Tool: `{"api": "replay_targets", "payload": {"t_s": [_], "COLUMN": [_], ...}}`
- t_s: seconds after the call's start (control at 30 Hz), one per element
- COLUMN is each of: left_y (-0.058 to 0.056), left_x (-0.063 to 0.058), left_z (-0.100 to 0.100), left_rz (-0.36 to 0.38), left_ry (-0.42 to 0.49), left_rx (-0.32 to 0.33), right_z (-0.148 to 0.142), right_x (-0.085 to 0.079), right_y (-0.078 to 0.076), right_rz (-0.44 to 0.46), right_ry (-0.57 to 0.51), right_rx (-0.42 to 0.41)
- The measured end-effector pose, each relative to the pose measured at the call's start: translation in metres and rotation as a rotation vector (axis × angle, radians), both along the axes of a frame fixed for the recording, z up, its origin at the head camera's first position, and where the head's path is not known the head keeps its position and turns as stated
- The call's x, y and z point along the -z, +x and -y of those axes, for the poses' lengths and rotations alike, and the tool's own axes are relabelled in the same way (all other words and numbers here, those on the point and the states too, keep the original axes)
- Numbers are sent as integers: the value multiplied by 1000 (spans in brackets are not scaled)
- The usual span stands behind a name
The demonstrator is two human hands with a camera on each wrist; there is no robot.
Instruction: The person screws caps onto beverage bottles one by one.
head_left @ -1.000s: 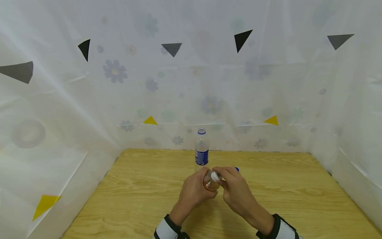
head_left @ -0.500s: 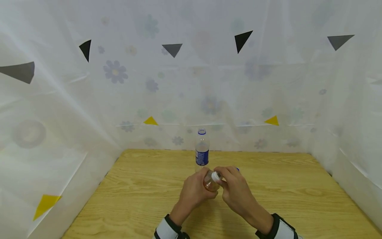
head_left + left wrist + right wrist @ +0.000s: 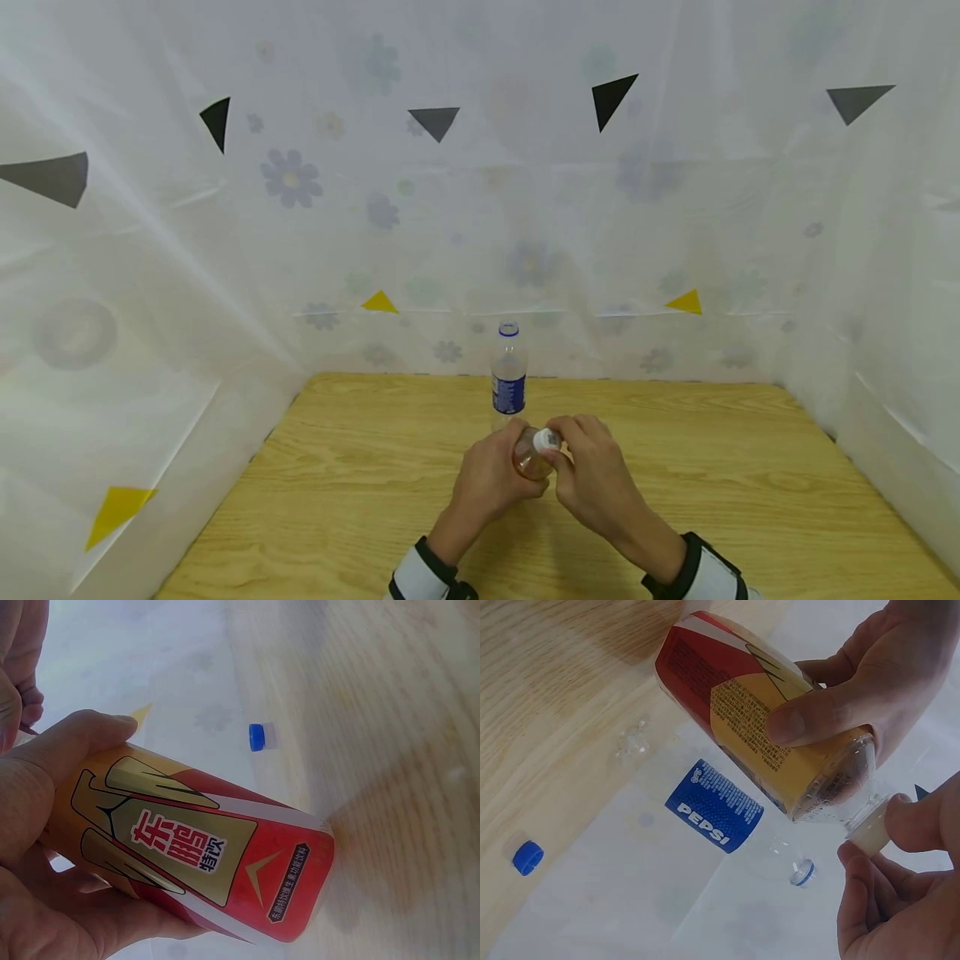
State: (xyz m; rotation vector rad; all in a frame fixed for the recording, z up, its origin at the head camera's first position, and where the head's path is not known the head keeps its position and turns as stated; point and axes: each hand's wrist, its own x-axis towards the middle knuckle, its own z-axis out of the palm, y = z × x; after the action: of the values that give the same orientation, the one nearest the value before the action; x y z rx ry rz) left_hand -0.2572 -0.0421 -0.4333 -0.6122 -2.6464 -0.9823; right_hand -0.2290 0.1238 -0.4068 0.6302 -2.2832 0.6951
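My left hand (image 3: 487, 475) grips a drink bottle with a red and gold label (image 3: 195, 832), thumb and fingers curled round its sides. The bottle leans toward my right hand, its base low over the table in the left wrist view. With thumb and fingers, my right hand (image 3: 600, 479) pinches the white cap (image 3: 871, 829) at the bottle's neck. Behind the hands, an uncapped clear Pepsi bottle (image 3: 508, 392) with a blue label stands upright, its lower part hidden by my left hand in the head view.
A blue bottle cap (image 3: 529, 858) lies on the wooden table (image 3: 360, 467), hidden behind my right hand in the head view. White patterned sheeting (image 3: 465, 233) with black, grey and yellow triangles encloses the table's back and sides.
My right hand has shifted slightly at the white cap, more of whose top now shows. The blue cap has gone out of sight behind that hand. My left hand and its bottle stay nearly still.
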Motion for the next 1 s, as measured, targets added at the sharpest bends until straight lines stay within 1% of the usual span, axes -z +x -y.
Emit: {"api": "replay_targets", "payload": {"t_s": [0.43, 0.63, 0.8, 0.9, 1.0], "left_y": [0, 1, 0, 0, 0], "left_x": [0, 0, 1, 0, 1], "left_z": [0, 1, 1, 0, 0], "left_rz": [1, 0, -15, -17, -17], "left_ry": [4, -3, -8, -6, -2], "left_rx": [-6, -16, -10, -7, -4], "right_z": [0, 2, 4, 5, 5], "right_x": [-3, -8, -12, -14, -14], "right_y": [2, 7, 9, 11, 12], "right_rz": [57, 125, 179, 189, 182], "right_ry": [2, 22, 19, 22, 28], "right_rx": [20, 3, -45, -70, -72]}}
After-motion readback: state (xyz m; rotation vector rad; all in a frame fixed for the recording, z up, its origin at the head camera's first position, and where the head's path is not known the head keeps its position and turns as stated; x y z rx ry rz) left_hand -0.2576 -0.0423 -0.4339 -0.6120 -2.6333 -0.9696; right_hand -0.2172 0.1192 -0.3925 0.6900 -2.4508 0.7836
